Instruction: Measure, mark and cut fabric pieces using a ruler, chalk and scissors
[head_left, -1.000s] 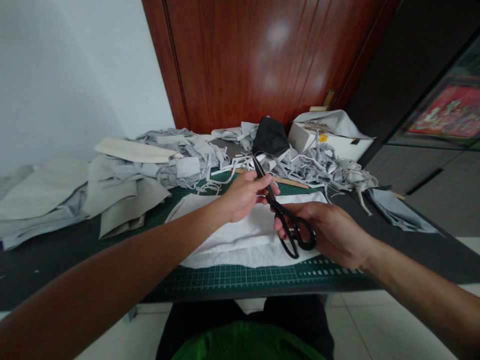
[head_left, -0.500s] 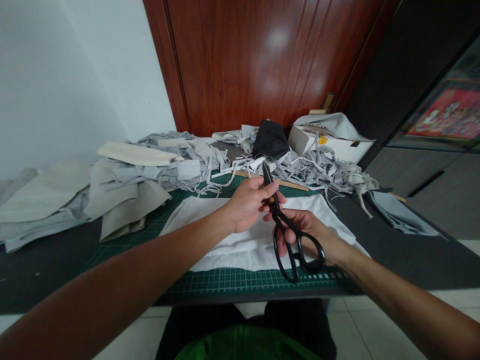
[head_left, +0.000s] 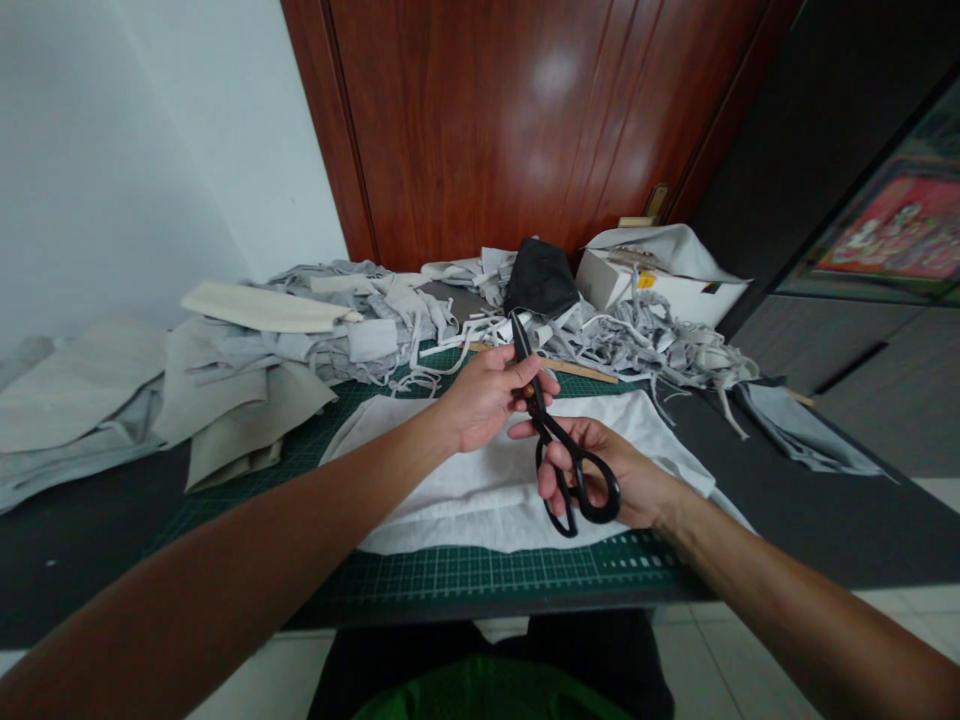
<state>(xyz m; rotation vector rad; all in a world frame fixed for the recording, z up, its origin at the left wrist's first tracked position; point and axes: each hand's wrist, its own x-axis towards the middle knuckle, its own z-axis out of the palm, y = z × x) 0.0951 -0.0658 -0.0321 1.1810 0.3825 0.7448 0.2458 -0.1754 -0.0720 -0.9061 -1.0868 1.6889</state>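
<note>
A pair of black scissors (head_left: 553, 428) hangs above a folded white cloth (head_left: 450, 505), blades closed and tip pointing away from me. My left hand (head_left: 484, 398) is closed around the blades near the pivot, thumb on top. My right hand (head_left: 619, 465) holds the handles from beneath and the right, its fingers partly hidden behind the loops. Beneath both hands the cloth lies on a green cutting mat (head_left: 465, 575) with a printed grid.
Piles of grey and white fabric scraps (head_left: 375, 340) run along the back and left of the dark table (head_left: 810, 530). Behind the mat are a wooden ruler (head_left: 577, 371), a black cloth bundle (head_left: 541, 280) and a white box (head_left: 675, 295). Folded grey fabric (head_left: 806, 425) lies at right.
The scissors and both hands have shifted slightly left, and the handles have risen a little. Both hands keep their hold. The cloth stays in about the same place.
</note>
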